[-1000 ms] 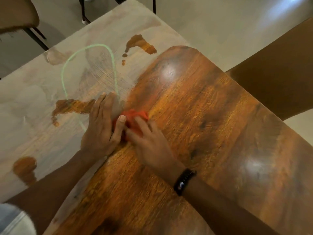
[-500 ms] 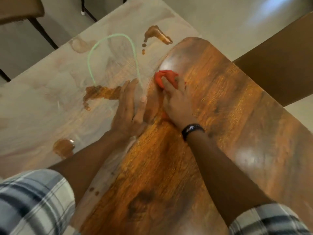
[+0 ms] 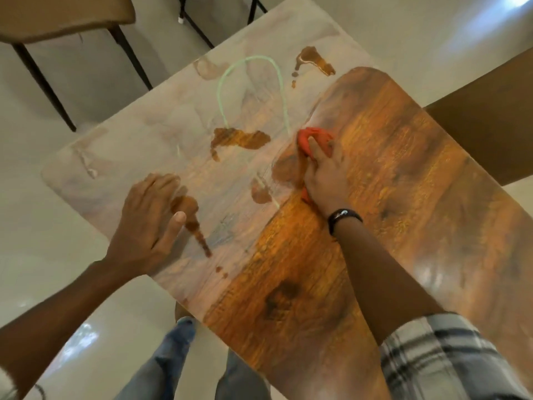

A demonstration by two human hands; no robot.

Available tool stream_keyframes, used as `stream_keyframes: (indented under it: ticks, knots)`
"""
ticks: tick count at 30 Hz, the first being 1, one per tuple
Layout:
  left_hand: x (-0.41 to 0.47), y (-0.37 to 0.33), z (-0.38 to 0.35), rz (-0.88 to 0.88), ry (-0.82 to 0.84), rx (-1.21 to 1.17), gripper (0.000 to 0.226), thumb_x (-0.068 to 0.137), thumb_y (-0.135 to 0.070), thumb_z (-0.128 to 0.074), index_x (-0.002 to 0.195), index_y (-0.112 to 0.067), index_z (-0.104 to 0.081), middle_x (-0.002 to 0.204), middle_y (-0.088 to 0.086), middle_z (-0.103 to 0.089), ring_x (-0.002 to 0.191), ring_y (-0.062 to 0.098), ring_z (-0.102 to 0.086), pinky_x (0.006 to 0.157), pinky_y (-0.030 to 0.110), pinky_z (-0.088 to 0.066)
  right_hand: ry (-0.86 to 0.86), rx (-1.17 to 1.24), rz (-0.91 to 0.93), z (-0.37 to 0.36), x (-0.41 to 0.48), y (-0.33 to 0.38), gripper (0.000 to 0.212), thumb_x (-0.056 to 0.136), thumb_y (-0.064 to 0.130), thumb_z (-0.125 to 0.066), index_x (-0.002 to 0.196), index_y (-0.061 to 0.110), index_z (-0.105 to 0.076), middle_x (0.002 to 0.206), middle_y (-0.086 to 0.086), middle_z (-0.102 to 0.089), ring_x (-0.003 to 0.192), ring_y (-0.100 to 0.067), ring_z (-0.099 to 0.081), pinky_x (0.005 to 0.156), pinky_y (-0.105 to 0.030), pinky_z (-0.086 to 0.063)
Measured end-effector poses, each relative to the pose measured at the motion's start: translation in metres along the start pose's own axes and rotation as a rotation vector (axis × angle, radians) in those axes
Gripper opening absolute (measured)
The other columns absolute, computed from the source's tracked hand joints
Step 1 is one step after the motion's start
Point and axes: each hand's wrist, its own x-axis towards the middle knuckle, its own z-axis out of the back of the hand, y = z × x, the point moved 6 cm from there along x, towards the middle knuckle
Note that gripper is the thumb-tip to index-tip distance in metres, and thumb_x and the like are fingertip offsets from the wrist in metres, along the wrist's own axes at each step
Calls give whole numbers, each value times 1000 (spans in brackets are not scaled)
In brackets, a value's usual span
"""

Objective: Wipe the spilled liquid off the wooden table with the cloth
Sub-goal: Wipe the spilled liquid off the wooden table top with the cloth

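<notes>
As seen from the head camera, the orange cloth (image 3: 315, 140) is pressed onto the wooden table (image 3: 375, 197) under the right hand (image 3: 326, 174), fingers curled over it. The nearest brown puddle (image 3: 242, 138) lies just left, long axis sideways. The left hand (image 3: 150, 217), empty, is spread flat at left of centre.
</notes>
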Motion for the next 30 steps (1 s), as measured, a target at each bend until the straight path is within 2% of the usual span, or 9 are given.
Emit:
stream_keyframes:
  ticks: [5,8,11,15,18,20,22,27,30]
  knots:
    - [-4,4,-5,0,-38,-60,71,105,-53,-23,145,2,-43,154,22,-40,150,35,-27,125,50,-18,90,106,299,-29,-118,84,49,95,28,-48,145,26,-47,144,-13,-36,121,-34,-38,98,-50,-47]
    - [-5,5,-5,-15,-39,-68,65,103,-46,-28,144,1,-45,153,20,-42,149,34,-29,123,51,-22,204,93,520,-51,-211,127,65,86,35,-59,147,25,-40,149,-10,-34,132,-32,-35,107,-48,-44]
    - [-4,5,-5,-6,-39,-84,61,101,-40,-31,143,1,-46,152,20,-44,149,35,-30,123,52,-23,285,74,758,-55,-232,126,60,88,37,-60,145,27,-41,151,-4,-33,133,-31,-41,103,-48,-48]
    - [-5,6,-3,-3,-43,-83,59,102,-39,-32,142,1,-47,151,20,-45,148,35,-30,123,52,-22,138,48,437,-20,-142,51,48,98,23,-37,144,32,-48,147,-12,-40,112,-29,-47,82,-38,-54]
    - [-5,5,-3,2,-36,-94,58,101,-38,-33,142,1,-48,151,20,-45,148,35,-30,123,53,-22,55,34,86,4,-70,-14,49,100,17,-46,146,35,-46,150,-12,-34,120,-32,-40,97,-46,-45]
    - [-5,5,-2,1,-37,-97,57,101,-37,-34,141,2,-48,151,21,-45,148,35,-30,123,53,-22,17,-3,-20,9,-50,-23,46,101,18,-46,145,31,-48,149,-16,-34,124,-38,-39,103,-49,-40]
    - [-6,5,-2,10,-34,-97,58,101,-37,-33,142,2,-48,151,21,-45,148,35,-30,123,53,-22,17,3,-4,2,-62,-2,46,101,19,-45,145,31,-47,152,-16,-31,127,-38,-36,104,-48,-40]
    - [-6,6,-1,32,-34,-114,59,100,-37,-32,142,2,-48,152,20,-45,149,34,-30,123,52,-22,156,62,283,-40,-196,90,50,98,34,-41,148,32,-42,150,-11,-33,122,-31,-38,93,-39,-48]
    - [-7,8,-3,34,-44,-121,59,101,-38,-31,143,0,-48,152,19,-44,149,31,-29,124,47,-21,257,40,456,-58,-278,124,58,90,24,-47,147,30,-44,147,-11,-38,112,-30,-44,90,-39,-51]
